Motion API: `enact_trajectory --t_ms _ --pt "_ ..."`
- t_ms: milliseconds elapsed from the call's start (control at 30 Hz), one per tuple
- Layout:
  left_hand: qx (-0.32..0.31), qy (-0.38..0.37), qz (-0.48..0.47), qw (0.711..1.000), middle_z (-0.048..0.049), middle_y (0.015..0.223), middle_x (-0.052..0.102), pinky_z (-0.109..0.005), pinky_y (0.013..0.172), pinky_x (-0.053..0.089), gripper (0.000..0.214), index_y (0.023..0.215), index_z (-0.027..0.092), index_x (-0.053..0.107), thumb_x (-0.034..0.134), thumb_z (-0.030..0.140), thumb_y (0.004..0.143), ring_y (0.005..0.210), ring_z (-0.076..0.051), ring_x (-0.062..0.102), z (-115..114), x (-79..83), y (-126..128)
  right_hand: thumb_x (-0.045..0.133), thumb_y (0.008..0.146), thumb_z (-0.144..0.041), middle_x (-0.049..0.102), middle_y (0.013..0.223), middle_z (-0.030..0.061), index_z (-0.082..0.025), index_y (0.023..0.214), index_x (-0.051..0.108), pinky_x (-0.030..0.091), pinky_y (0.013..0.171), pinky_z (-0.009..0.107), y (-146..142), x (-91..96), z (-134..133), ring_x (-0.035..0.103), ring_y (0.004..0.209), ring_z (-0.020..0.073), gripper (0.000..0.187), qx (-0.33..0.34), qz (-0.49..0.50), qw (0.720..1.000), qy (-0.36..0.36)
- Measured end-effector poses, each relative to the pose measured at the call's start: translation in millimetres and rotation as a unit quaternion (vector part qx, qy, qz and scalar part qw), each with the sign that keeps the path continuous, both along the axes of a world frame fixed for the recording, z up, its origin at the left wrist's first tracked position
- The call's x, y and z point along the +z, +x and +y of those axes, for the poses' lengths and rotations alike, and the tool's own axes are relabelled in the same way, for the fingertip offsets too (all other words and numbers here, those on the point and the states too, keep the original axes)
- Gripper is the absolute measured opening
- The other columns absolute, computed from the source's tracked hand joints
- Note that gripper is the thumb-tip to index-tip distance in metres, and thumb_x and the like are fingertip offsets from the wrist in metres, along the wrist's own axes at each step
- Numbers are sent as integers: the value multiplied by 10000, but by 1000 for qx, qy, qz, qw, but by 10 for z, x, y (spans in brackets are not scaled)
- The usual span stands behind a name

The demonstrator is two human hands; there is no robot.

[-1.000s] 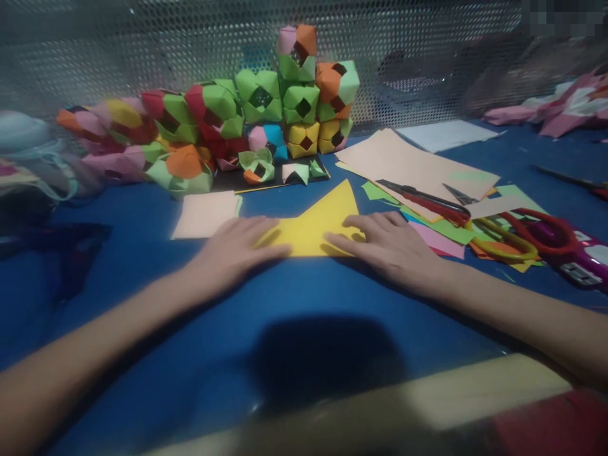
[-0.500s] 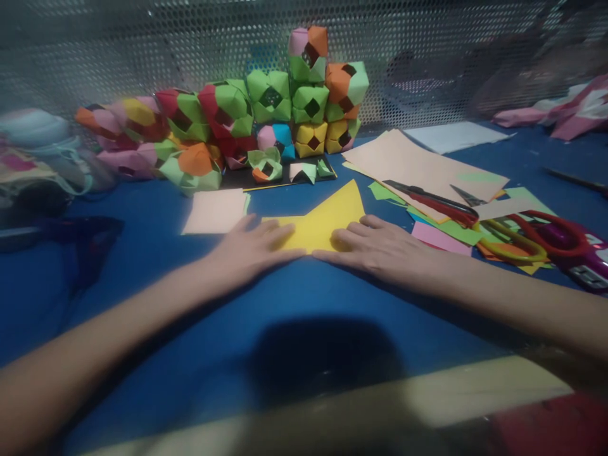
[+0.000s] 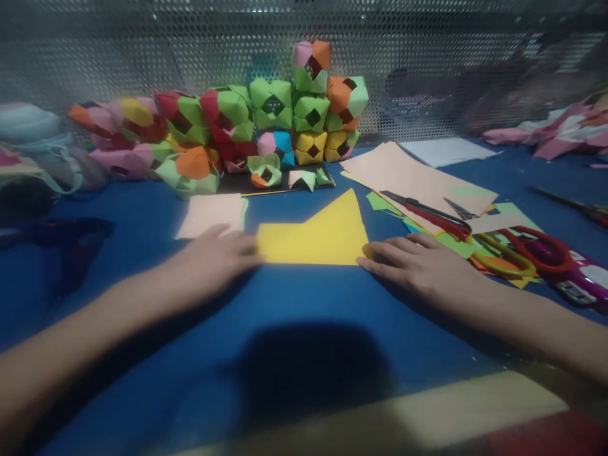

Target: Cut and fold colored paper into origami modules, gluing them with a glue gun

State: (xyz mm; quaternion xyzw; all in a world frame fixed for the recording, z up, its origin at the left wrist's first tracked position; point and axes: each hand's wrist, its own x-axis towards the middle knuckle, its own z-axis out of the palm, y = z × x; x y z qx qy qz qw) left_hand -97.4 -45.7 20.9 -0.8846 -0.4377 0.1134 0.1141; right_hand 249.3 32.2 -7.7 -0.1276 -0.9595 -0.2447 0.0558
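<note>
A folded sheet of yellow paper [image 3: 311, 244] lies on the blue table, its near edge straight and one peak pointing away at the right. At its left end, the fingertips of my left hand [image 3: 218, 253] touch the paper, fingers stretched out. My right hand [image 3: 413, 259] rests at the right corner, its fingers extended and slightly apart. Just behind my left hand is a small stack of pale pink paper squares [image 3: 211, 212], partly covered by the fingers.
Several folded paper cubes [image 3: 270, 104] are stacked against a perforated metal panel [image 3: 427, 76]. On the right lie peach sheets [image 3: 408, 171], a red cutter [image 3: 432, 215], scissors [image 3: 503, 256] and coloured scraps. At the left are a dark blue glue gun [image 3: 76, 247] and a jar [image 3: 35, 139].
Both hands have slid outward along the near edge of the yellow paper, from its middle to its two ends. More of the paper shows. The view has shifted slightly.
</note>
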Motion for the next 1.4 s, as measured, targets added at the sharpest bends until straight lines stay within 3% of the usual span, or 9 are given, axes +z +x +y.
enact_trajectory --t_ms 200,300,433,533,667,833,1033,1200,1400 --pt "27 8 51 998 -88 1010 694 -502 904 395 481 1059 206 687 406 -34 751 889 -261 625 -120 19 60 308 918 -59 648 1139 144 -141 1174 620 359 727 358 126 11 -75 590 888 237 412 -24 -7 1000 16" --pt "40 22 77 996 -97 888 688 -532 929 390 418 918 168 717 404 -45 740 815 -258 626 -204 29 167 310 921 -69 656 1116 149 -117 1141 633 366 713 353 97 21 -94 593 858 230 394 -22 -7 1000 9" --pt "35 39 44 998 -112 830 651 -524 939 413 311 788 143 696 427 -11 764 814 -260 613 -237 -11 275 324 920 -82 669 1074 137 -134 1084 652 366 715 354 52 56 -74 591 834 224 370 -28 4 999 -34" --pt "32 39 -74 996 -141 991 652 -462 918 461 272 920 131 669 406 83 868 966 -266 595 -210 -62 414 337 904 -69 661 1089 141 -148 1055 655 366 727 365 -60 82 -61 584 846 230 361 -53 35 996 -71" --pt "15 3 -195 981 -156 1294 563 -433 998 442 350 1166 123 582 416 333 940 1199 -279 512 -192 -113 652 400 921 -136 640 1094 155 -135 1102 620 363 738 363 -407 52 -126 559 888 239 285 -44 78 987 -131" --pt "51 -57 -194 978 -143 1292 585 -433 985 458 411 1219 149 555 456 408 916 1186 -272 545 -207 -147 736 399 933 -202 618 1026 147 -102 1124 594 386 714 358 -773 -76 -219 507 848 228 291 4 74 972 -221" --pt "19 -42 -156 987 -131 1379 520 -467 1037 420 465 1276 160 526 409 451 933 1263 -289 488 -225 -210 639 398 912 -142 610 984 141 -104 1068 632 412 703 351 -621 -33 -200 504 836 221 284 -28 71 958 -277" --pt "27 19 -159 987 -175 1189 628 -438 888 518 428 1138 125 608 341 408 960 1070 -289 610 -274 -219 624 450 889 -119 600 910 124 -111 909 661 406 649 303 -430 119 -175 527 822 203 212 -102 46 945 -308" --pt "115 18 -100 988 -102 839 645 -333 613 519 382 985 163 650 306 327 966 757 -220 624 -186 -153 500 466 887 -76 598 862 100 -124 834 636 284 524 277 -413 137 -139 524 770 199 185 -168 6 955 -243"
